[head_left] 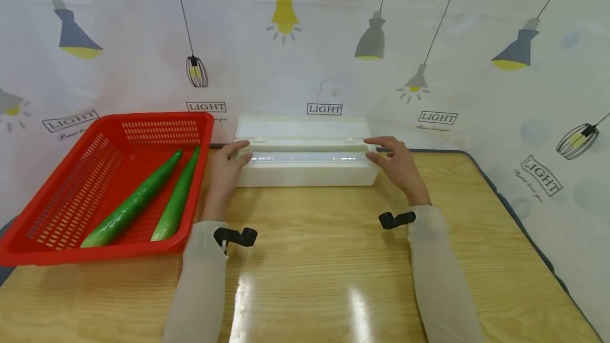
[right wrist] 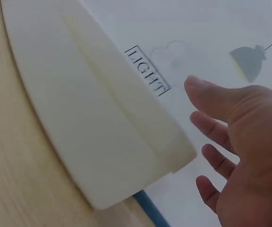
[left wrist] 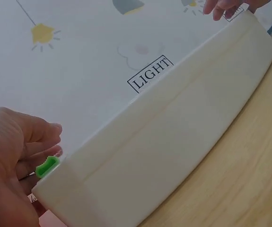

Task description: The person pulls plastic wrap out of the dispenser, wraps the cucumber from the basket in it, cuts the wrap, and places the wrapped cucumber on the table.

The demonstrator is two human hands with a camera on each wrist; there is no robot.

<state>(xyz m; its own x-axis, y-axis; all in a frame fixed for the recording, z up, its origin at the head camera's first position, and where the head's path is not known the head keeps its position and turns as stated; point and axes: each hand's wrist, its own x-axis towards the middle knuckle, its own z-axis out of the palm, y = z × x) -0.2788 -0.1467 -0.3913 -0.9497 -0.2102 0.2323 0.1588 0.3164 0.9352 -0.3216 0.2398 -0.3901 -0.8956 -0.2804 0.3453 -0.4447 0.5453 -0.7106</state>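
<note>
A long white cling film dispenser box lies on the table against the wall. In the head view its lid is raised at the back, and a shiny strip of film shows inside. My left hand is at the box's left end, thumb and fingers loosely bent, holding nothing. Beside those fingers a small green piece sticks out at the box's end in the left wrist view. At the right end, my right hand has its thumb and fingers spread. A gap separates it from the box in the right wrist view.
To the left stands a red plastic basket with two long green cucumbers in it. The wooden table spreads in front of the box. A wall sheet printed with lamps rises behind.
</note>
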